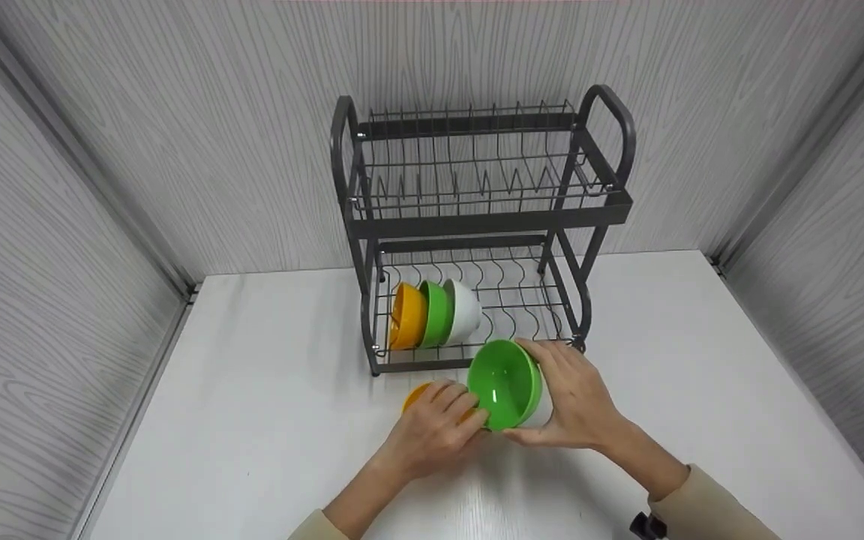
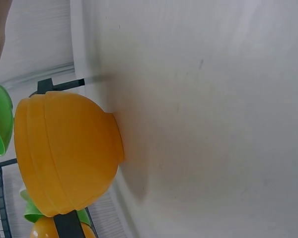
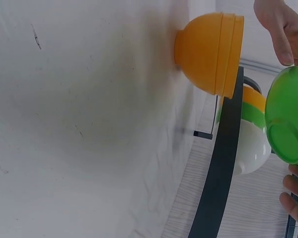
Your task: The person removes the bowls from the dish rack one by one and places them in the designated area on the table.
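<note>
A green bowl (image 1: 503, 384) is tipped on its side, its inside facing the head camera. My right hand (image 1: 571, 394) grips it from the right, fingers at the top and thumb below. My left hand (image 1: 439, 424) has curled fingers and pinches its left rim. Under the left hand an orange bowl (image 2: 72, 153) stands upright on the table, partly hidden in the head view. The right wrist view shows the underside and foot of the green bowl (image 3: 285, 139), held above the level of the orange bowl (image 3: 208, 54).
Behind the hands stands a dark two-tier dish rack (image 1: 488, 223). On its lower tier an orange bowl (image 1: 408, 316), a green bowl (image 1: 438, 315) and a white bowl (image 1: 465, 311) lean side by side at the left. Patterned panels enclose the white table (image 1: 282, 420).
</note>
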A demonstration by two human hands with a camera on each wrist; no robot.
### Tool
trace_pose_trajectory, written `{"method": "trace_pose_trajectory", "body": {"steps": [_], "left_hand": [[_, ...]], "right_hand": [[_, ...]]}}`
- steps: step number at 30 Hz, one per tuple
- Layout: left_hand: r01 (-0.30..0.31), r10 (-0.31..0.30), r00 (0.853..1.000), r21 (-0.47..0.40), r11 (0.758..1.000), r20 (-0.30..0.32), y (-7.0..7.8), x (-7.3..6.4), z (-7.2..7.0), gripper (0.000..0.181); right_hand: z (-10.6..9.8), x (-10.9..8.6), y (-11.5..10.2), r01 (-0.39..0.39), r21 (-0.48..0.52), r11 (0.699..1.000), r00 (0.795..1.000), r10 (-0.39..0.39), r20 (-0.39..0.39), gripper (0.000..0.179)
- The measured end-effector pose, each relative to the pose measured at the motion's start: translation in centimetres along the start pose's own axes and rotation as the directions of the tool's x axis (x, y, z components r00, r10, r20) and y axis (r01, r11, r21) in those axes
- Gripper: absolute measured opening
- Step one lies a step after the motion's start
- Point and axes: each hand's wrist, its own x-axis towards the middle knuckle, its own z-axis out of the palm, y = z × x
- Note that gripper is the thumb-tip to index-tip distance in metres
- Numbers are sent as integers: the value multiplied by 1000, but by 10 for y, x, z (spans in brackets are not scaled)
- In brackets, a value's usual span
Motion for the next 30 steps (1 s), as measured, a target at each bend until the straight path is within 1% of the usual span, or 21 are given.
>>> {"method": "trace_pose_trajectory", "body": {"steps": [5, 10, 17, 21, 25, 30], "left_hand": [[-30, 30, 1000, 6, 1000, 5, 0, -2, 1, 2], [-54, 54, 999, 1, 999, 7, 0, -2, 1, 5], [-75, 75, 997, 2, 997, 11, -1, -1, 0, 6], [-92, 92, 996, 8, 996, 15, -1, -1, -1, 11], [-111, 111, 994, 32, 993, 5, -1, 0, 0, 16], [-121, 122, 992, 57, 991, -19, -1, 1, 1, 18]], "right_hand": [[0, 0, -1, 8, 15, 1000, 1000, -8, -6, 112], [0, -1, -2, -6, 23, 1000, 1000, 5, 16, 113], [0, -3, -1, -2, 23, 1000, 1000, 1, 18, 114], [0, -5, 0, -10, 27, 1000, 1000, 9, 27, 114], [-1, -8, 0, -23, 23, 999, 999, 22, 43, 116], [-2, -12, -1, -35, 24, 999, 997, 34, 64, 115]]}}
